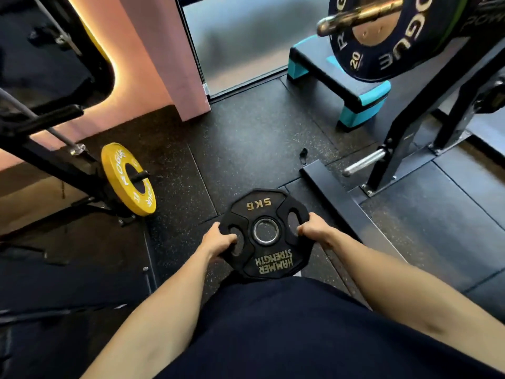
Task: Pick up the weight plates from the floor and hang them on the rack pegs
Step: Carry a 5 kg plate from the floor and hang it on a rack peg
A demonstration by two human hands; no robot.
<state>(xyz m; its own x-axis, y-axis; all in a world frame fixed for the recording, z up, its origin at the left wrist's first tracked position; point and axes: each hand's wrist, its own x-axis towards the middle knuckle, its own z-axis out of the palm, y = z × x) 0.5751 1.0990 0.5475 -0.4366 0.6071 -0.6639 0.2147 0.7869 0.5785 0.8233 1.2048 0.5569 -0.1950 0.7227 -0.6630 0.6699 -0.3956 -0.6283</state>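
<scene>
Close before the body, a black 5 kg plate (264, 233) is held flat and face up, the left hand (218, 240) and the right hand (314, 229) each closed through a grip slot on opposite sides. It appears to be raised just above the rubber floor (246, 138), so the carrying step is judged under way. Next, a free peg must be reached and the centre hole lined up with it. To the right, a bare chrome peg (364, 161) is seen low on the rack upright (404, 138), with open floor between. Farther left, a yellow plate (128, 179) is already hung on another peg; beyond, a blue step platform (338, 77) narrows the room.
</scene>
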